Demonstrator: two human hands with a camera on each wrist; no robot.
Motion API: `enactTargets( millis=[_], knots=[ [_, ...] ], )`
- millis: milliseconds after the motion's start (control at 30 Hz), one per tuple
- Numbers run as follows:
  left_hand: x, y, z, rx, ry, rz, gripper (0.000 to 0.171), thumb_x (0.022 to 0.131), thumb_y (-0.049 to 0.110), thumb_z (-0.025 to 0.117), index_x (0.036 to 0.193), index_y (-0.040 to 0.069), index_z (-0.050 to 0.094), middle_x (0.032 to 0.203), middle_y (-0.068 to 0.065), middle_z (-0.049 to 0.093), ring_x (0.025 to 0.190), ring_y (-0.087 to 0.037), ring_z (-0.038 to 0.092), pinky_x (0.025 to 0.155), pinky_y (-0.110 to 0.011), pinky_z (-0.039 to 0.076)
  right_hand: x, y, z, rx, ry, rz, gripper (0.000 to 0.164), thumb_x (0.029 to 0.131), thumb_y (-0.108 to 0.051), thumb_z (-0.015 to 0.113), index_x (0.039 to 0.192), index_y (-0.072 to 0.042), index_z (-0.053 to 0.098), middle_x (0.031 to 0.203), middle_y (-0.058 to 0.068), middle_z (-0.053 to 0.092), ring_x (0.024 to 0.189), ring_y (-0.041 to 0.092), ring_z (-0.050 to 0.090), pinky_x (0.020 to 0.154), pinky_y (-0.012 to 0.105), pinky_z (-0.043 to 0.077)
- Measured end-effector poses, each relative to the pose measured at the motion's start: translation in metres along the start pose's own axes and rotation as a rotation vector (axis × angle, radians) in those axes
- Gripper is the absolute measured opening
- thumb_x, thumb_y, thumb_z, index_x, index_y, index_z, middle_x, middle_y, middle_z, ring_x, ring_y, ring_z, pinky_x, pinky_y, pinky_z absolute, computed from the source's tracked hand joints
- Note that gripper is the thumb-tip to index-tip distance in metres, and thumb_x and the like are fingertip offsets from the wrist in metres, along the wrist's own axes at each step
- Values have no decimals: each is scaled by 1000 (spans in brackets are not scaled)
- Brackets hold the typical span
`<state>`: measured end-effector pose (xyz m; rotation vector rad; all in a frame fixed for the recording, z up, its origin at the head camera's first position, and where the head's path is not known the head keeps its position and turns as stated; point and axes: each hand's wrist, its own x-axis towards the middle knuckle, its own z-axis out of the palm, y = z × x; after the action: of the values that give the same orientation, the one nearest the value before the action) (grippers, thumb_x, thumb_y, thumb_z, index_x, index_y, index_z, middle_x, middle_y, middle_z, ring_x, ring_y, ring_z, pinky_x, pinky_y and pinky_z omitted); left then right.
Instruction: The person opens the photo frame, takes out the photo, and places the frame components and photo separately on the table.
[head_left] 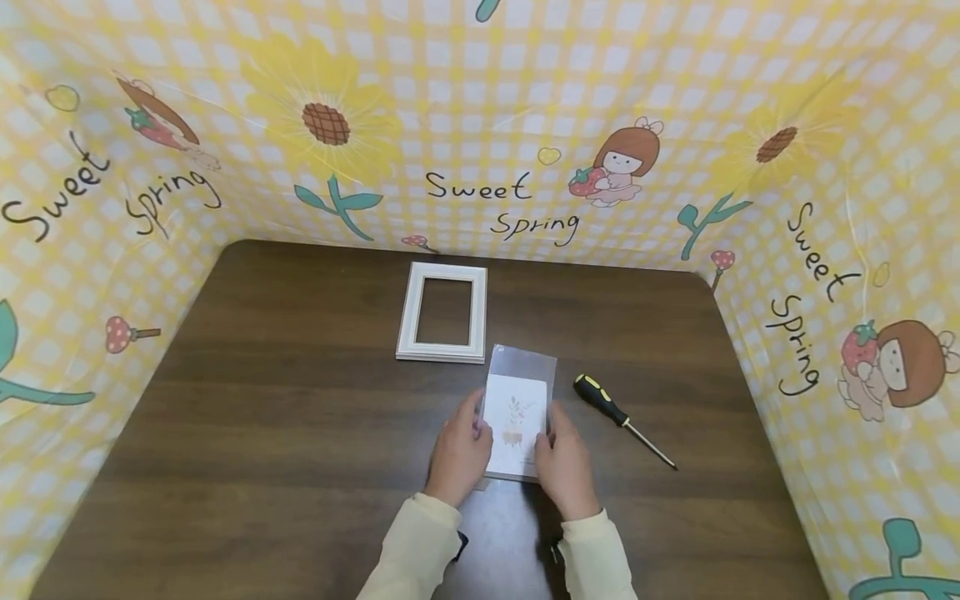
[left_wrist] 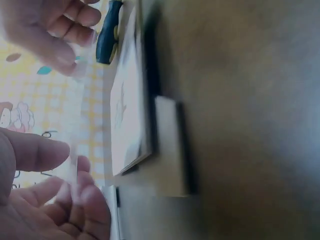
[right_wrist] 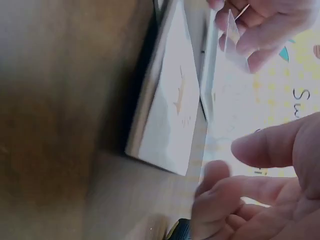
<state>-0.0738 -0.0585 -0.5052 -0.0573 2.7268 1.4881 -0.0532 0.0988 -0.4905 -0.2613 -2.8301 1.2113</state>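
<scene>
We see the left hand (head_left: 457, 454) and right hand (head_left: 564, 462) each pinching a side edge of a clear sheet (head_left: 525, 367) above a card (head_left: 514, 425) on the tabletop (head_left: 262, 433), between the frame (head_left: 443, 312) and us; a screwdriver (head_left: 611, 408) lies just right.

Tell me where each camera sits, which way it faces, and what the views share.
Head: above the table, looking forward and down; both hands, left hand and right hand, hold a clear sheet over a printed card.
Left wrist: low beside the left hand, looking across the card at the screwdriver.
Right wrist: low beside the right hand, looking across the card.
Shared: card, sheet, both hands.
</scene>
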Motion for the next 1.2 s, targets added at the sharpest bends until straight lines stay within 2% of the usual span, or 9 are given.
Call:
enactTargets(
  millis=[167, 267, 400, 533, 633, 700, 833, 933, 1200],
  knots=[
    [29, 9, 1, -89, -66, -70, 55, 98, 7, 58, 151, 17, 46, 91, 2, 59, 82, -18, 59, 73, -42, 48, 29, 3, -6, 135, -23, 70, 56, 94, 0, 57, 149, 0, 45, 71, 6, 48, 62, 21, 47, 59, 38, 41],
    [55, 16, 7, -116, -66, -61, 57, 96, 4, 59, 150, 14, 47, 95, -3, 61, 86, -23, 60, 78, -46, 49, 54, 5, -11, 177, -63, 119, 61, 94, -2, 55, 153, -5, 41, 96, 16, 62, 65, 23, 48, 62, 38, 41],
    [92, 25, 13, -90, -69, -3, 58, 92, -3, 61, 148, 7, 49, 95, -9, 61, 87, -26, 60, 87, -47, 48, 92, 8, -16, 197, -104, 153, 61, 93, -3, 54, 153, -6, 41, 122, 24, 60, 65, 21, 49, 62, 35, 43],
    [122, 30, 15, -111, -136, 15, 58, 92, -4, 58, 148, 4, 48, 92, -9, 63, 89, -26, 61, 93, -44, 46, 124, 15, -17, 241, -142, 196, 51, 96, -4, 55, 146, 0, 48, 112, 26, 63, 58, 15, 49, 51, 28, 43],
    [139, 33, 16, -114, -191, 4, 55, 96, -2, 53, 150, 3, 46, 97, -12, 65, 100, -28, 61, 99, -44, 43, 142, 20, -17, 253, -160, 234, 44, 98, -5, 55, 141, 2, 52, 125, 24, 61, 57, 17, 50, 50, 28, 44],
    [150, 34, 18, -58, -211, 23, 52, 98, 0, 49, 150, 2, 45, 113, -15, 66, 113, -29, 59, 105, -43, 40, 152, 20, -18, 225, -153, 238, 43, 97, -5, 54, 140, 2, 53, 130, 24, 60, 64, 22, 54, 55, 33, 47],
    [166, 33, 27, 81, -213, 66, 48, 102, 3, 45, 150, -2, 44, 138, -20, 56, 131, -34, 50, 111, -42, 35, 166, 18, -17, 109, -127, 202, 44, 94, -5, 52, 137, 2, 54, 131, 23, 59, 98, 36, 61, 84, 47, 50],
    [174, 33, 34, 157, -192, 71, 46, 101, 2, 46, 147, -4, 47, 137, -24, 57, 130, -37, 51, 110, -43, 37, 175, 17, -16, 36, -126, 183, 44, 93, -4, 51, 136, 3, 55, 132, 23, 60, 118, 39, 55, 100, 51, 42],
    [180, 32, 51, 352, -220, 21, 58, 92, 0, 56, 149, 2, 47, 136, -23, 57, 119, -35, 59, 99, -45, 47, 186, 23, -8, -95, -146, 188, 45, 94, -5, 49, 138, 4, 52, 131, 24, 61, 120, 41, 57, 100, 49, 44]
  ],
)
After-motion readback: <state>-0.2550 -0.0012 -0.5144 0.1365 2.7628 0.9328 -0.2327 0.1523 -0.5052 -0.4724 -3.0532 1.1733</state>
